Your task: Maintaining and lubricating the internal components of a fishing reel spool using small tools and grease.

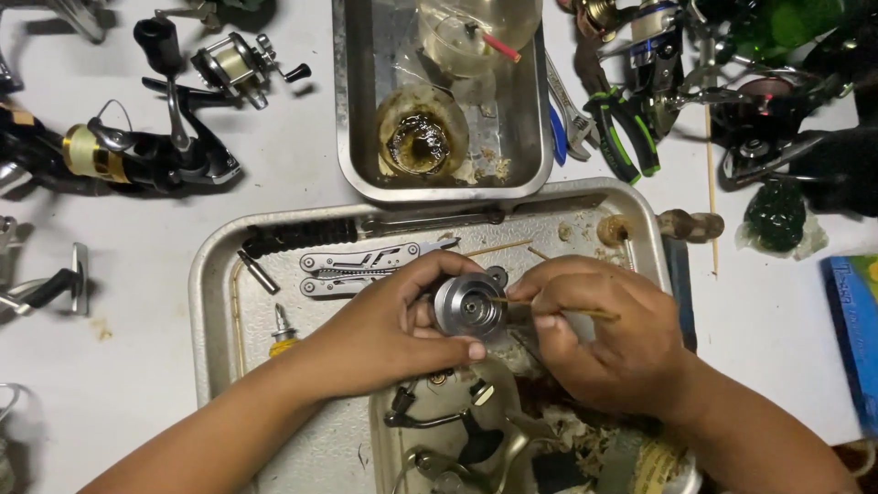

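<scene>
From the head camera, a round metal spool [468, 305] is gripped over the tray [212, 274] by the left hand [393, 329]; a thin wooden stick [558, 309], pinched in the right hand [599, 334], seems to touch its centre. Pressed sideways, the stick could snap, or the spool could slip

**Colours of the reel parts and tools on the workbench**

A silver-grey metal spool [468, 306] and a pale wooden stick [560, 309] are shown. A grey steel multi-tool [361, 267] is laid on a dull silver tray [212, 274]. Black pliers with green-edged handles [624, 133] and a black spinning reel wound with yellow line [128, 155] are seen on the white table [119, 366].
</scene>
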